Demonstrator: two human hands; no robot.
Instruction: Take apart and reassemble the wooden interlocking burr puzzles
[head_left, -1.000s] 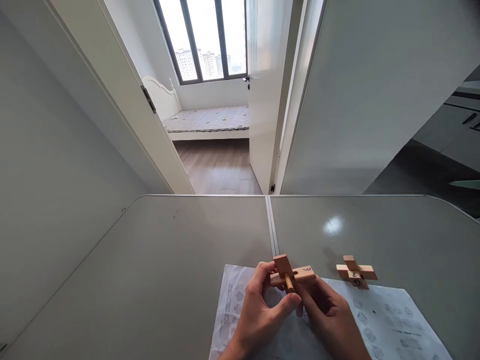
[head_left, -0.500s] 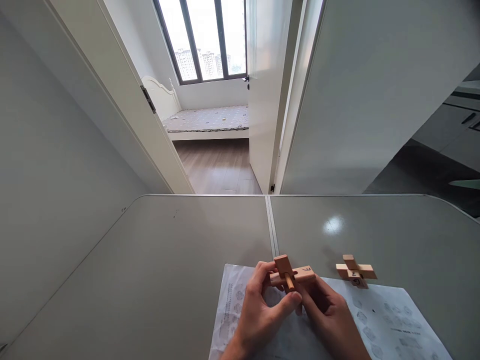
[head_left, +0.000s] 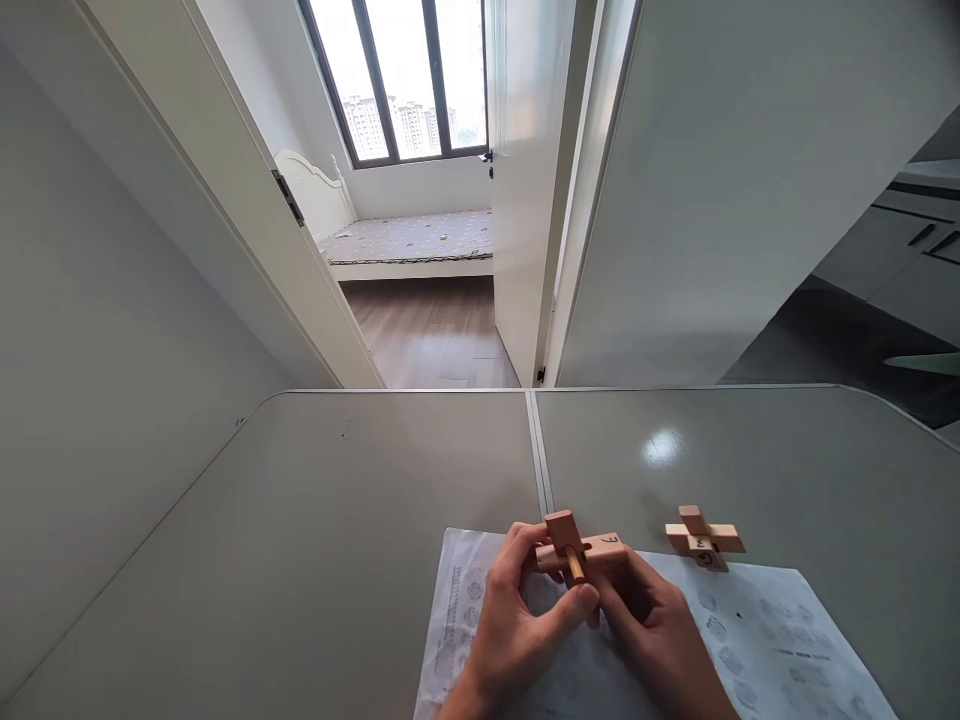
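Both my hands hold a small wooden puzzle [head_left: 606, 546] above a printed sheet [head_left: 795, 640]. Its pieces cross one another, and one bar carries a dark mark near its right end. A thin round peg juts toward me at the crossing. My left hand [head_left: 525, 620] is closed on the left side, thumb near the peg's tip. From the right, my right hand [head_left: 656, 620] grips the marked bar and the underside; some of its fingers are hidden. To the right, a second wooden puzzle [head_left: 703, 538] of crossed, marked pieces stands at the sheet's top edge.
The grey table [head_left: 300, 560] has a pale seam strip [head_left: 538, 450] running away from me. Past its far edge are a doorway with an open door [head_left: 525, 180], a bed [head_left: 412, 240] and a window. A wall [head_left: 112, 400] borders the left side.
The view has shifted slightly, so everything sits a little further left. My hands keep the same hold on the wooden puzzle, with hardly any visible movement.
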